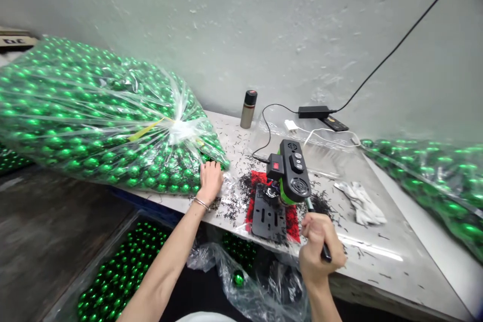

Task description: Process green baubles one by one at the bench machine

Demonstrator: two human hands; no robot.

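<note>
Right hand grip: one right hand [321, 246], closed around one black-ended lever [326, 253].
Left hand grip: one left hand [211, 179], fingers curled at the bag's lower corner; couldn't tell if they pinched anything.
Machine: one black-and-green machine [298, 173], stood mid-table over one slotted plate [268, 216]; lever came off its right side.
Mat: one red mat [293, 224], lay under the plate.
Bags: two, full of green balls; left bag [86, 110] was tied, right bag [441, 176] at the table's right.
Bottle: one bottle [248, 109], upright near wall.
Adapter: one black adapter [314, 112], behind machine.
Gloves: white gloves [361, 204], right of machine; count unclear.
Black bits: too many to count, scattered over table [381, 266].
</note>
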